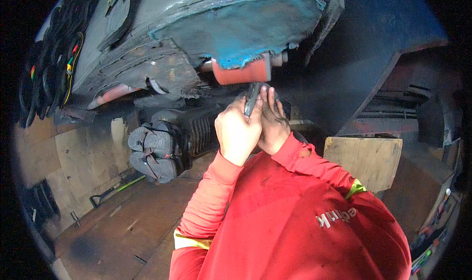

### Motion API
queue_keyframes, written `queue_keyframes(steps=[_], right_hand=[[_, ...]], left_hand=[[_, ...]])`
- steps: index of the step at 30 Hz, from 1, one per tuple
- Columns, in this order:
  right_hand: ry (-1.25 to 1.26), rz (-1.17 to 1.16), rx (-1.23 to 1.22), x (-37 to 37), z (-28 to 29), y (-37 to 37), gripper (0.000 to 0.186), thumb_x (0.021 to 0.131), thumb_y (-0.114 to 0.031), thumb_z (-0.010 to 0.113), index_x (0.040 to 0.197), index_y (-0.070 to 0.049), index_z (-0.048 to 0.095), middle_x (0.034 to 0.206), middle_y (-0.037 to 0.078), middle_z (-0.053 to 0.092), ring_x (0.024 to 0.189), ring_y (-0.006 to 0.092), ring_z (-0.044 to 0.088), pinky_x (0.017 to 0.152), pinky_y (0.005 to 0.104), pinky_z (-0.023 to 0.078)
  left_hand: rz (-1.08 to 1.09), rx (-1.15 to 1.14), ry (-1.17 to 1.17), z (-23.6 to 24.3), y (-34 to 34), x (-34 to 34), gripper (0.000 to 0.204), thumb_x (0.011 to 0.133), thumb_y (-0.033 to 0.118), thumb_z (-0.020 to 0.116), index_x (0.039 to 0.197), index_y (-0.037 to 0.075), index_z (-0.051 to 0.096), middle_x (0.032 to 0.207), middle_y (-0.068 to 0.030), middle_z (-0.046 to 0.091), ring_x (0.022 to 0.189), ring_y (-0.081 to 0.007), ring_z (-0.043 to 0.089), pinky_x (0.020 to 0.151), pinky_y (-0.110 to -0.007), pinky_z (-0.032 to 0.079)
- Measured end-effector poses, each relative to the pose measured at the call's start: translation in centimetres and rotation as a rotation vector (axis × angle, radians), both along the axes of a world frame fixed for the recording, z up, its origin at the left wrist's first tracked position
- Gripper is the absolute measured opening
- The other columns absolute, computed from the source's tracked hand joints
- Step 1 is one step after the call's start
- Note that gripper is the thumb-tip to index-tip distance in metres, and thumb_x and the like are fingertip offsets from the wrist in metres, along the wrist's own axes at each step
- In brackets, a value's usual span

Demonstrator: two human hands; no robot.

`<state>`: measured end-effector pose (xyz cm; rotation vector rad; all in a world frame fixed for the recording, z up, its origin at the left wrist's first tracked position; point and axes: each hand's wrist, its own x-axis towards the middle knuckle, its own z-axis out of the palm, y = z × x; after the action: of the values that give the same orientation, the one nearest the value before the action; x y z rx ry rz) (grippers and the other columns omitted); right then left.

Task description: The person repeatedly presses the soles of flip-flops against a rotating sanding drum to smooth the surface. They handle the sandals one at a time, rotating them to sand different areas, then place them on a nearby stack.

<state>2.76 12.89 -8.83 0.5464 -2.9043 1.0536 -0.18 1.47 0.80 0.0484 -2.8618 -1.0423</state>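
In front of my chest, my left hand [238, 132] is wrapped round a dark grey sandal sole [252, 99], seen nearly edge-on. My right hand [273, 124] presses against the sole's other side, its fingers stretched upward and smudged dark. Just above, the sole's top end comes up to a red cylindrical roller [242, 72] on a metal shaft. Whether sole and roller touch is hard to make out. Frayed blue cloth [233, 44] hangs over the roller from a dusty grey machine hood. The sole's lower part is hidden behind my hands.
Left of my arms, several grey thong sandals [156, 150] are stacked by a ribbed dark motor [199, 132]. Another pale red roller [115, 94] shows at the machine's left. Dark straps or sandals [46, 78] hang at the far left. A wooden board [366, 159] stands at right.
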Motion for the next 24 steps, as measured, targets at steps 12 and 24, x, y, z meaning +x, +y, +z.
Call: queue_keyframes(steps=[12, 24], right_hand=[[0.092, 0.001, -0.225, -0.3, -1.4, -0.1, 0.074, 0.079, -0.022, 0.07, 0.145, 0.001, 0.044, 0.16, 0.032, 0.023, 0.15, 0.0519, 0.015, 0.114, 0.068, 0.023], [0.404, 0.054, -0.138, -1.3, -2.0, 0.8, 0.059, 0.078, -0.028, 0.071, 0.127, 0.003, 0.059, 0.154, 0.033, 0.034, 0.144, 0.052, 0.031, 0.113, 0.0646, 0.03]], left_hand=[[-0.079, -0.043, -0.002, 0.9, -0.3, 0.4, 0.018, 0.092, 0.019, 0.063, 0.091, 0.001, 0.067, 0.085, -0.0241, 0.067, 0.077, -0.0427, 0.067, 0.064, -0.047, 0.054], [-0.067, -0.007, 0.074, 0.7, -0.3, 2.9, 0.026, 0.087, 0.011, 0.065, 0.108, -0.004, 0.065, 0.093, -0.0259, 0.068, 0.082, -0.0422, 0.068, 0.071, -0.045, 0.055]])
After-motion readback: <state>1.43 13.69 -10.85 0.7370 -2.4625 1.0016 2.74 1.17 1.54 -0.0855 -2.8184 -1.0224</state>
